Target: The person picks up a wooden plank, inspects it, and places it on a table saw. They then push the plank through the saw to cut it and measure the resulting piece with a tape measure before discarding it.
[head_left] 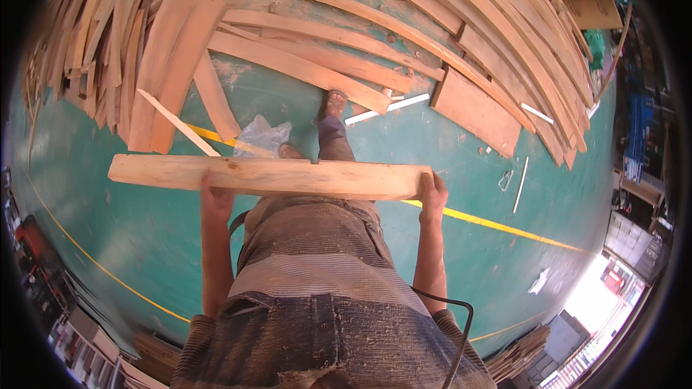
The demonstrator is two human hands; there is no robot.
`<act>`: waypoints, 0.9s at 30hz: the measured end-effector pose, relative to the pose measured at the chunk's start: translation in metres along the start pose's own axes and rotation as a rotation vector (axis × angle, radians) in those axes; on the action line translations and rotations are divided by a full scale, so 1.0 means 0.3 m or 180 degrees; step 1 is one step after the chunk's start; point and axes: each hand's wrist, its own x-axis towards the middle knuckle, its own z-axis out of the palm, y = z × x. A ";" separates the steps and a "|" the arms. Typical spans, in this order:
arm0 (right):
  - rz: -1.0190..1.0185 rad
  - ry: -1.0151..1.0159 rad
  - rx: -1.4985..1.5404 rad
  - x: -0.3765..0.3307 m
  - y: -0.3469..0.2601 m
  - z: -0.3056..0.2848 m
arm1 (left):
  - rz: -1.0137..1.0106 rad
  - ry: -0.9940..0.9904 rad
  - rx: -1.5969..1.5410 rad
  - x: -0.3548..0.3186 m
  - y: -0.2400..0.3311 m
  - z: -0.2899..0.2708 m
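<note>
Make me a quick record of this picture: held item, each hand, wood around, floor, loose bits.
Held item: one long wooden board, spanning left to right before the body
Left hand: holding the board between its left end and middle
Right hand: holding the board's right end
Wood around: left pile and right pile, both beyond the board
Floor: green, with yellow lines
Loose bits: clear plastic bag, white strips

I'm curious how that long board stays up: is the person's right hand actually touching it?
Touching. The head view shows it: the right hand grips the right end of the wooden board, with no gap between.
</note>
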 end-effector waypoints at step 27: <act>-0.0843 -0.0625 -0.0164 0.018 -0.125 0.003 | 0.0735 -0.1308 -0.1427 -0.114 0.122 0.138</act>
